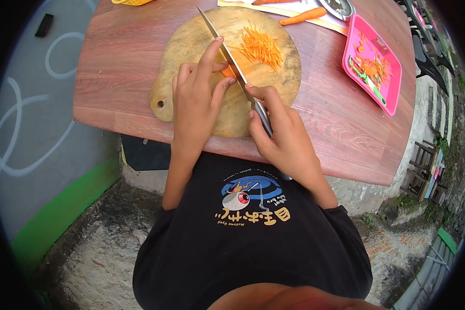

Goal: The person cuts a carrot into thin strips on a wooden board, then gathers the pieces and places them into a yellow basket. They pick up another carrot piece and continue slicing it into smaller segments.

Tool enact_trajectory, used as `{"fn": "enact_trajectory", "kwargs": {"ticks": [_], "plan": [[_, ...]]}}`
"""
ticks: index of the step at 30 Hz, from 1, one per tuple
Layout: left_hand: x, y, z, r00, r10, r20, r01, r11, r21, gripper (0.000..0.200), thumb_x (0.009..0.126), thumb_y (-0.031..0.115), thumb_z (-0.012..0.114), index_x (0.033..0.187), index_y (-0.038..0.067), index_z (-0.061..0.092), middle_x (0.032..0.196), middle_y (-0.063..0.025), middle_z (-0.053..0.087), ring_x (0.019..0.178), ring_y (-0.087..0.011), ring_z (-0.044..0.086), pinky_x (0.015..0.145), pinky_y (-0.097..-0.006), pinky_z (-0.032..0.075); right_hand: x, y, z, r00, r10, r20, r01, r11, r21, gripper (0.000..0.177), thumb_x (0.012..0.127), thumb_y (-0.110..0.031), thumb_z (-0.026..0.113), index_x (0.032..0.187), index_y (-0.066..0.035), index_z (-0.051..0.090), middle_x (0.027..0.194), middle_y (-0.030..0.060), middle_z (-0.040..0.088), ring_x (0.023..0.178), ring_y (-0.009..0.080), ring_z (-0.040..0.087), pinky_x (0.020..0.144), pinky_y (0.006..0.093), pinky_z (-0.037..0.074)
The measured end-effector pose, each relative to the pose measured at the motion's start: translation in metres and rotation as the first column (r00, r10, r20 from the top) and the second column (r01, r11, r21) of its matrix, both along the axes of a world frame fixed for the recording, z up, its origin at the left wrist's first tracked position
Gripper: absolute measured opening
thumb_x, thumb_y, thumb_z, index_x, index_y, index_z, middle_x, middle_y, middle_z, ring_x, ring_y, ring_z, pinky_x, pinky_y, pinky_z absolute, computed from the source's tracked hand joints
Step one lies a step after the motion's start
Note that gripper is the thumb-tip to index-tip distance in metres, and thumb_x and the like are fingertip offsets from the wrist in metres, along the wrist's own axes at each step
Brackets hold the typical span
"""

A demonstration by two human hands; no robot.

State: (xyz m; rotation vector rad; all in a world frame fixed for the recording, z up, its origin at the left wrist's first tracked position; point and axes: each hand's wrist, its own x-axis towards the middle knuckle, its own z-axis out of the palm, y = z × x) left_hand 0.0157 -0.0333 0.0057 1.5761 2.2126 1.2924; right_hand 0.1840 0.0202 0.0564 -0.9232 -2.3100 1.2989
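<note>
A knife (227,56) with a metal handle is in my right hand (281,126), its blade pointing up and left over a round wooden cutting board (186,54). My left hand (199,93) is at the other side of the blade, with fingers bent and the index finger against the blade. Between its fingers and the knife lies an orange carrot piece (226,71), partly hidden by the fingers. A pile of thin carrot strips (261,47) rests on the board, right of the blade.
A pink tray (347,58) at the right holds carrot scraps and a green-and-white peeler (367,80). Whole carrots (305,16) lie behind the board near a metal bowl (341,8). A yellow basket (132,1) shows at the table's far left edge.
</note>
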Motion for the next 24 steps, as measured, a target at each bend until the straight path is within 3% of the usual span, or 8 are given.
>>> {"fn": "enact_trajectory", "kwargs": {"ticks": [2,6,8,14,24], "plan": [[0.002,0.000,0.000,1.000,0.010,-0.028,-0.010,1.000,-0.006,0.068,0.086,0.013,0.076,0.149,0.017,0.050,0.099,-0.0011,0.073,0.094,-0.0229,0.058,0.094,-0.0407,0.042,-0.001,0.000,-0.002,0.999,-0.002,-0.049,0.003,1.000,0.016,0.036,0.095,-0.001,0.058,0.130,0.000,0.054,0.081,0.0206,0.064,0.068,0.0325,0.065,0.064,0.0389,0.048],[0.007,0.002,0.001,0.994,0.037,-0.101,-0.037,0.999,0.002,0.067,0.088,0.010,0.073,0.150,0.018,0.050,0.097,-0.0007,0.073,0.092,-0.0225,0.058,0.093,-0.0400,0.042,-0.001,0.002,-0.004,0.999,0.037,-0.037,-0.033,0.994,0.100,0.037,0.094,0.000,0.059,0.131,0.000,0.053,0.096,0.0251,0.067,0.085,0.0429,0.068,0.072,0.0438,0.052],[0.010,0.001,0.001,0.994,0.051,-0.099,-0.051,0.999,0.003,0.067,0.088,0.010,0.073,0.150,0.018,0.049,0.097,-0.0007,0.073,0.092,-0.0225,0.058,0.091,-0.0396,0.042,0.000,0.003,0.004,0.991,0.076,0.109,-0.090,0.987,0.133,0.038,0.095,0.001,0.058,0.132,-0.001,0.052,0.109,0.0261,0.067,0.095,0.0463,0.066,0.076,0.0484,0.053],[0.015,0.004,-0.003,0.994,0.108,-0.029,-0.108,0.994,-0.004,0.069,0.088,0.007,0.072,0.151,0.018,0.047,0.092,-0.0005,0.071,0.091,-0.0223,0.058,0.091,-0.0395,0.041,0.004,-0.001,0.013,0.961,0.109,0.255,-0.148,0.979,0.139,0.039,0.095,0.000,0.058,0.134,-0.003,0.051,0.108,0.0239,0.065,0.089,0.0470,0.066,0.070,0.0527,0.054],[0.019,0.005,0.002,0.983,0.176,0.053,-0.171,0.981,-0.087,0.072,0.086,0.000,0.072,0.152,0.014,0.047,0.086,-0.0044,0.064,0.089,-0.0250,0.057,0.090,-0.0409,0.044,0.008,-0.002,0.014,0.939,0.144,0.311,-0.186,0.976,0.111,0.037,0.094,-0.001,0.060,0.129,0.000,0.052,0.091,0.0186,0.058,0.071,0.0412,0.064,0.059,0.0490,0.054]]}}
